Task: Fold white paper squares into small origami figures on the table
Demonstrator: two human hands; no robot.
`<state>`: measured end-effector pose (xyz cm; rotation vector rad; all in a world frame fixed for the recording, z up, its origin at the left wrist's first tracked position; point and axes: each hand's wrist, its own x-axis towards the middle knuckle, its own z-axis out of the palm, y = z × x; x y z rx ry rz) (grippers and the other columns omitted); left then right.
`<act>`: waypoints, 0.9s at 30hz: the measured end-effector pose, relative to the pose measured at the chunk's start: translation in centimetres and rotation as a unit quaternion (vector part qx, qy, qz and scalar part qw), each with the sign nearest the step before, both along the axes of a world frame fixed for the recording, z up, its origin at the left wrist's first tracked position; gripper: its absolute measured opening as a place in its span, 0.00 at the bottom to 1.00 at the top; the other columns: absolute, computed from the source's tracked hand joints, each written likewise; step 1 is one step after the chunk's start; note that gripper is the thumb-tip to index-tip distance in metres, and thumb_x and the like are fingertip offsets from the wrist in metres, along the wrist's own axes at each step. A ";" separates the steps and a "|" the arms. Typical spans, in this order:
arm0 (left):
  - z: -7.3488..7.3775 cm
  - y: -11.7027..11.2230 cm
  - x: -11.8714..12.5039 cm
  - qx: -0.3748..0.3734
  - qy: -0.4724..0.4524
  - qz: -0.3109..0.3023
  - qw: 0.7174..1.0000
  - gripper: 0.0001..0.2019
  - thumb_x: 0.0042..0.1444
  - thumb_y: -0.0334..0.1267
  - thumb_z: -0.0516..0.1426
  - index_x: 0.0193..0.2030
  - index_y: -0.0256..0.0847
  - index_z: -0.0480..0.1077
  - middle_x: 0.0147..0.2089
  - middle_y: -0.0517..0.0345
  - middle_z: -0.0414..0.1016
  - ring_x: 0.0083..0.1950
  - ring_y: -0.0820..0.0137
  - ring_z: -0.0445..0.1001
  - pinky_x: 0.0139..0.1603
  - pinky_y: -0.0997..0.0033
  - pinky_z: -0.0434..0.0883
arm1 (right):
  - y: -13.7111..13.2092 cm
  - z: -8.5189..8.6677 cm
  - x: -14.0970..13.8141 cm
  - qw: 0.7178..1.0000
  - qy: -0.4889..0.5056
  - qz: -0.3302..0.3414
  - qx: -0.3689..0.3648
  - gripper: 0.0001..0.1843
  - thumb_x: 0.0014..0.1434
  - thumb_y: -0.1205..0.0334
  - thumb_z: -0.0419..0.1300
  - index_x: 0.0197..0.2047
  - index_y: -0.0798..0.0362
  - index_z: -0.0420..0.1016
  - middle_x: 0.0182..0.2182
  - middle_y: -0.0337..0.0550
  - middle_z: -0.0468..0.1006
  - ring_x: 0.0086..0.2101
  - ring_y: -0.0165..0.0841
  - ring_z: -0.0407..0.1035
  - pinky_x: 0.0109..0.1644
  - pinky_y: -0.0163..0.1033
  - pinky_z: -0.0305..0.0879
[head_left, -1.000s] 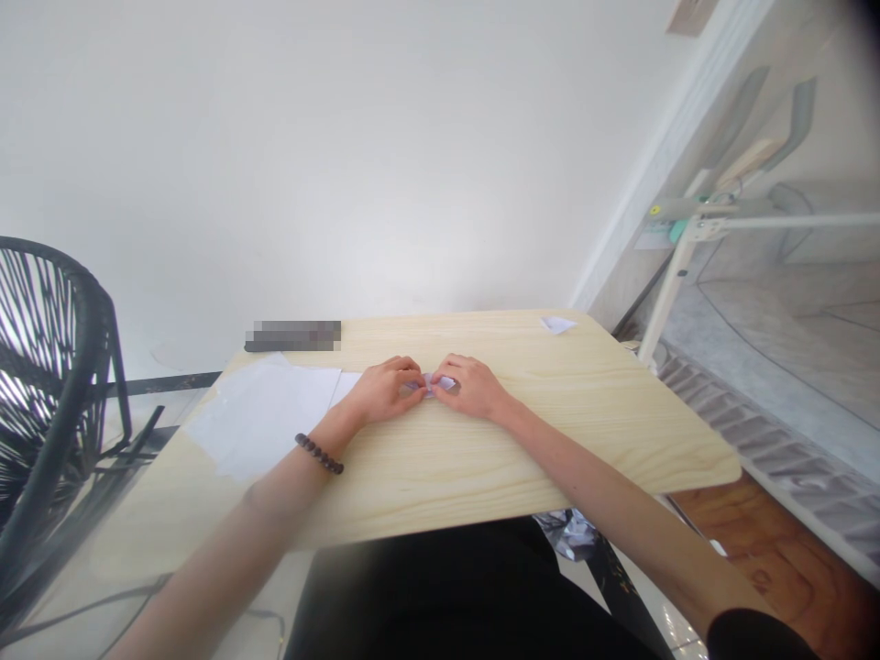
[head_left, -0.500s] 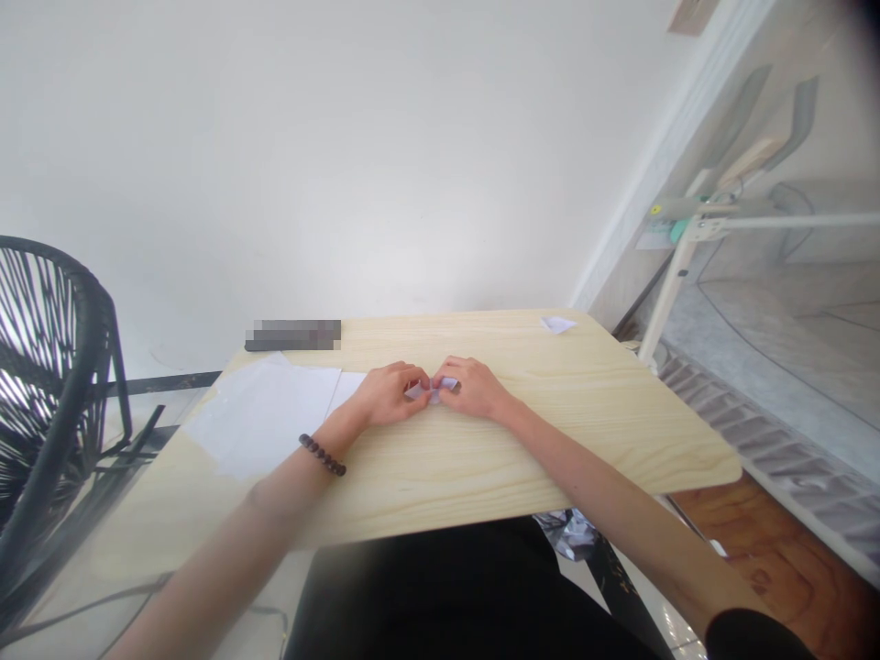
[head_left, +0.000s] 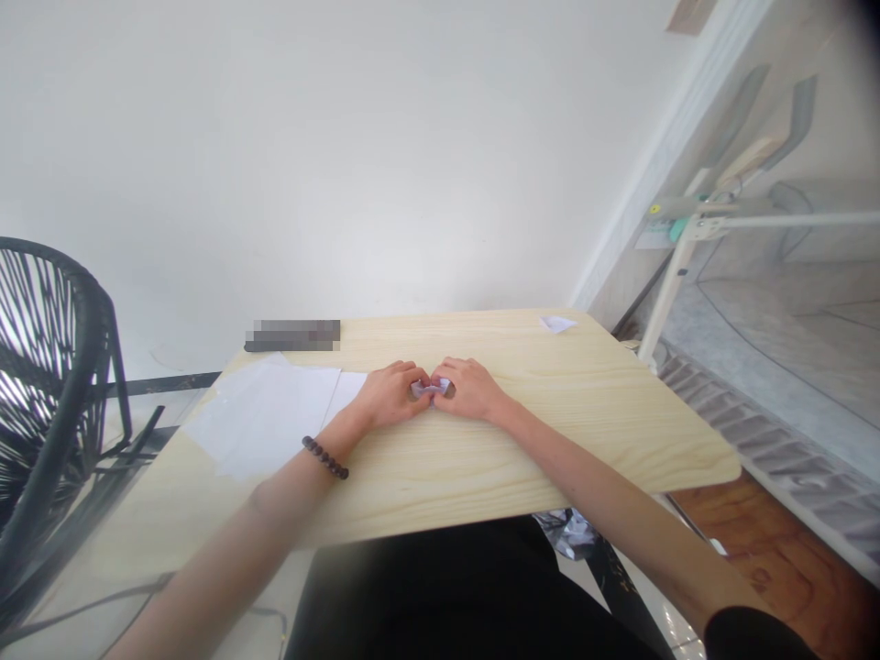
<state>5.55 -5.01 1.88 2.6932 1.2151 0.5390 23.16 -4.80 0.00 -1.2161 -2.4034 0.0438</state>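
A small folded piece of white paper (head_left: 431,390) is held between my two hands over the middle of the table. My left hand (head_left: 393,394), with a dark beaded bracelet above its wrist, pinches the paper's left side. From the right, my right hand (head_left: 468,389) pinches the other side, and the fingertips of both hands nearly meet. The fingers cover much of the paper, so its exact folds cannot be made out. Left of my left hand lie loose white sheets of paper (head_left: 271,417), partly overlapping.
The wooden table (head_left: 584,412) stands against a white wall. A small folded white paper (head_left: 557,324) lies at its far right corner, and a blurred dark object (head_left: 293,335) at its far left. A black woven chair (head_left: 61,367) stands to the left, a white metal frame (head_left: 670,293) to the right.
My hands have drawn slightly closer together, and the paper between them looks narrower and more bent. Everything else on the table stays where it was.
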 end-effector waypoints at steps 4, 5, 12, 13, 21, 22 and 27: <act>-0.1 0.1 -0.1 -0.002 0.001 0.003 1.000 0.11 0.51 0.44 0.50 0.37 0.44 0.68 0.33 0.58 0.68 0.37 0.68 0.67 0.34 0.71 0.63 | 0.0 -0.1 0.1 1.000 -0.003 -0.003 0.004 0.08 0.48 0.57 0.56 0.31 0.51 0.68 0.32 0.40 0.70 0.34 0.32 0.64 0.39 0.37 0.54; -0.1 0.1 -0.1 -0.003 -0.001 0.003 1.000 0.11 0.50 0.44 0.50 0.37 0.44 0.68 0.33 0.58 0.68 0.37 0.68 0.67 0.34 0.71 0.63 | 0.0 -0.1 0.1 1.000 -0.002 -0.001 0.004 0.08 0.48 0.57 0.56 0.31 0.51 0.68 0.32 0.40 0.69 0.34 0.32 0.64 0.39 0.37 0.54; -0.1 -0.1 0.0 -0.004 -0.017 0.013 1.000 0.12 0.49 0.45 0.51 0.37 0.44 0.68 0.36 0.57 0.66 0.38 0.68 0.67 0.34 0.72 0.64 | 0.0 -0.1 0.2 1.000 0.001 0.007 0.003 0.08 0.48 0.58 0.56 0.32 0.51 0.69 0.32 0.40 0.69 0.33 0.31 0.64 0.40 0.37 0.54; -0.2 -0.1 0.1 -0.001 -0.013 0.013 1.000 0.12 0.48 0.45 0.52 0.37 0.44 0.68 0.36 0.57 0.66 0.38 0.67 0.67 0.34 0.71 0.64 | 0.0 -0.1 0.1 1.000 -0.001 0.006 0.003 0.08 0.47 0.58 0.56 0.32 0.51 0.69 0.32 0.40 0.69 0.33 0.31 0.64 0.40 0.37 0.54; -0.5 0.4 -0.1 -0.021 -0.029 0.018 0.999 0.12 0.50 0.46 0.51 0.37 0.44 0.67 0.34 0.58 0.68 0.36 0.68 0.67 0.34 0.72 0.64 | 0.0 0.5 1.0 0.997 0.058 0.048 -0.034 0.09 0.52 0.57 0.54 0.33 0.52 0.70 0.33 0.40 0.70 0.33 0.28 0.64 0.40 0.35 0.56; -0.6 0.6 -0.3 -0.030 -0.040 0.021 0.999 0.13 0.50 0.47 0.50 0.37 0.44 0.67 0.35 0.58 0.68 0.35 0.69 0.67 0.33 0.72 0.64 | 0.1 0.6 1.3 0.994 0.072 0.064 -0.053 0.10 0.52 0.56 0.54 0.35 0.51 0.71 0.34 0.40 0.71 0.31 0.27 0.64 0.38 0.34 0.57; -0.7 1.6 -1.0 -0.061 -0.093 0.029 0.993 0.15 0.50 0.49 0.50 0.37 0.41 0.69 0.33 0.57 0.70 0.28 0.73 0.67 0.30 0.74 0.64 | 0.8 0.6 2.6 0.985 0.115 0.085 -0.096 0.11 0.52 0.58 0.55 0.39 0.51 0.70 0.32 0.38 0.71 0.27 0.24 0.63 0.33 0.31 0.58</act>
